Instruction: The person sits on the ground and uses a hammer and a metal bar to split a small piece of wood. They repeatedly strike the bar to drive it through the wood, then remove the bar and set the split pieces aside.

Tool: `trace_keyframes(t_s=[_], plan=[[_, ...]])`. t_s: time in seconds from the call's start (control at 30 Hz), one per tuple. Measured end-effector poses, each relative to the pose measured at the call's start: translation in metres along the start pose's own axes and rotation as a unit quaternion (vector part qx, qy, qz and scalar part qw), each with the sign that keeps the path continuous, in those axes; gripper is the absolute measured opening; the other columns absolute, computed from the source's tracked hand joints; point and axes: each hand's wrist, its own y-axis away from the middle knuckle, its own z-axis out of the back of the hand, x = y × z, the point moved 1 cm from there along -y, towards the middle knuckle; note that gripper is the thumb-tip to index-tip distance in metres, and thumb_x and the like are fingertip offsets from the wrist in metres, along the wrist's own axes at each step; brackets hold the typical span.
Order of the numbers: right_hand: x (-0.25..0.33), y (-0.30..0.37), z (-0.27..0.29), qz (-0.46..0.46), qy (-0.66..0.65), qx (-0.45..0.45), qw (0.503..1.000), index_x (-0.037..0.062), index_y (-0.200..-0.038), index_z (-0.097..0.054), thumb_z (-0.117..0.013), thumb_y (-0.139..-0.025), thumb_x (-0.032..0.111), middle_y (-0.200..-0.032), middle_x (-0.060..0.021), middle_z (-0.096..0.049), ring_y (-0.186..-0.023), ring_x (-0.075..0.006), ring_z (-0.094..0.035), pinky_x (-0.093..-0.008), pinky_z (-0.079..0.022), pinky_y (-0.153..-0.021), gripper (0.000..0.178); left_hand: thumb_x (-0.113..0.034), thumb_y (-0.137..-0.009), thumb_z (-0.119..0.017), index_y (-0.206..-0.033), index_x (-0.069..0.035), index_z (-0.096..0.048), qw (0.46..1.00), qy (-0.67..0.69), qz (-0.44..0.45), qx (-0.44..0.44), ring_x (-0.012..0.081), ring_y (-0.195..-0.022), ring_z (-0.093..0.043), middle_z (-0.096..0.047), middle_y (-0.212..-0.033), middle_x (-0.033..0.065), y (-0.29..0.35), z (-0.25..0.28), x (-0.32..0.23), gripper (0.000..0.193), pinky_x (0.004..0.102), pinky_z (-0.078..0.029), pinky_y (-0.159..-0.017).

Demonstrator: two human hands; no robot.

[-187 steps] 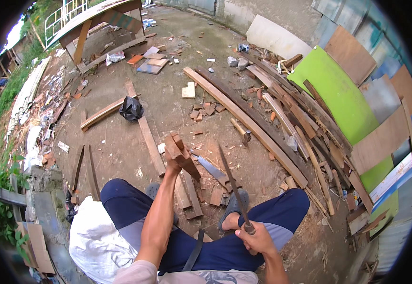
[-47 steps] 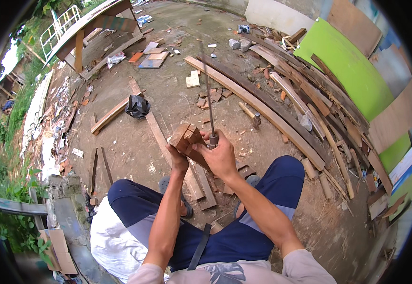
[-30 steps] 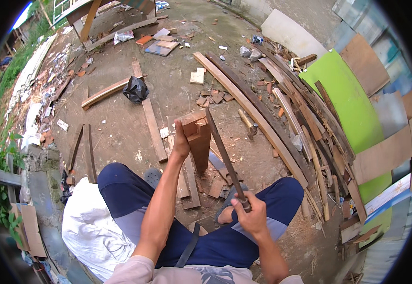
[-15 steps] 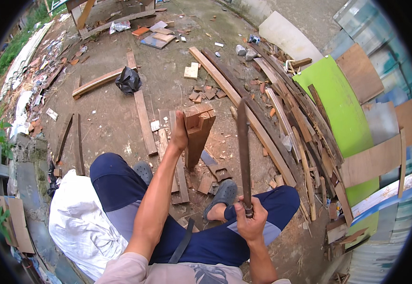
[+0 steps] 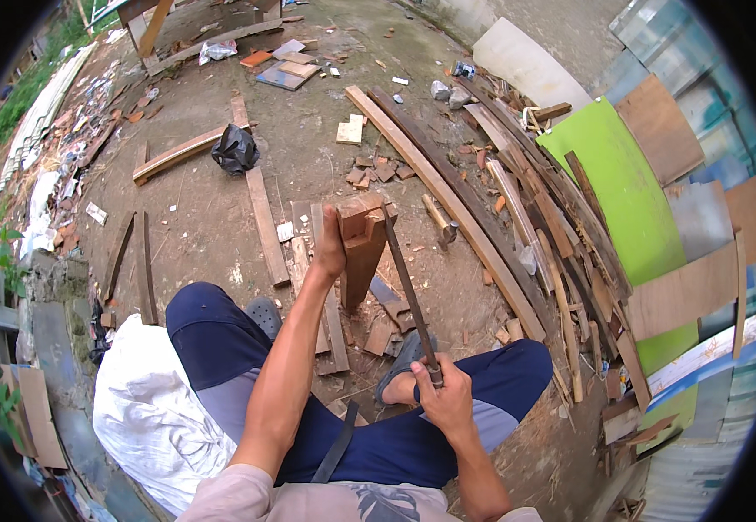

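My left hand (image 5: 330, 246) grips the left edge of a thick brown wooden beam (image 5: 363, 270) that stands upright between my feet. A notch is cut into the beam's upper end. With my right hand (image 5: 444, 396) I hold the handle end of a long, dark, narrow file (image 5: 410, 291), slanting up and to the left. The file's tip meets the right edge of the beam's upper end, beside the notch. A handsaw (image 5: 392, 302) lies on the ground behind the beam, partly hidden. To the right of the beam lies a hammer (image 5: 440, 223) with a wooden handle.
Two long planks (image 5: 447, 200) and a pile of timber strips (image 5: 560, 252) run along the right, by a green panel (image 5: 612, 174). Small wood offcuts (image 5: 381, 170) lie ahead. A black plastic bag (image 5: 235, 150) sits on timber. White cloth (image 5: 152, 409) lies at my left.
My right hand has moved slightly left and tilted the file from upright toward the beam, so its tip now touches the beam. The hammer has come into view. My left hand stays put.
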Motion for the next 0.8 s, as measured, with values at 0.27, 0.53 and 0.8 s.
trace_keyframes(t_s=[0.27, 0.53, 0.8], plan=[[-0.009, -0.011, 0.049, -0.025, 0.080, 0.085, 0.993, -0.0013, -0.092, -0.066, -0.078, -0.090, 0.025, -0.072, -0.0207, -0.068, -0.069, -0.0375, -0.072, -0.0403, -0.053, -0.059, 0.029, -0.085, -0.092, -0.017, -0.124, 0.001, -0.067, 0.998, -0.005, 0.035, 0.056, 0.0229, -0.108, -0.066, -0.071, -0.111, 0.0141, 0.005, 0.005, -0.004, 0.105, 0.0388, -0.051, -0.096], [-0.029, -0.051, 0.135, 0.154, 0.273, 0.084, 0.946, 0.0037, -0.086, -0.064, -0.080, -0.086, 0.024, -0.072, -0.0202, -0.068, -0.067, -0.0388, -0.069, -0.0441, -0.052, -0.056, 0.026, -0.090, -0.087, -0.006, -0.131, 0.000, -0.063, 0.993, -0.048, 0.097, 0.036, 0.0150, -0.084, -0.057, -0.065, -0.089, 0.0046, 0.002, 0.010, 0.024, 0.115, 0.0322, -0.045, -0.082], [-0.024, -0.059, 0.153, 0.193, 0.299, 0.062, 0.933, 0.0050, -0.085, -0.062, -0.081, -0.084, 0.023, -0.071, -0.0189, -0.065, -0.067, -0.0390, -0.067, -0.0452, -0.051, -0.058, 0.026, -0.089, -0.089, -0.015, -0.132, 0.001, -0.065, 0.990, -0.076, 0.087, 0.083, 0.0282, -0.116, -0.064, -0.069, -0.125, 0.0206, 0.016, -0.010, -0.016, 0.112, 0.0399, -0.046, -0.104]])
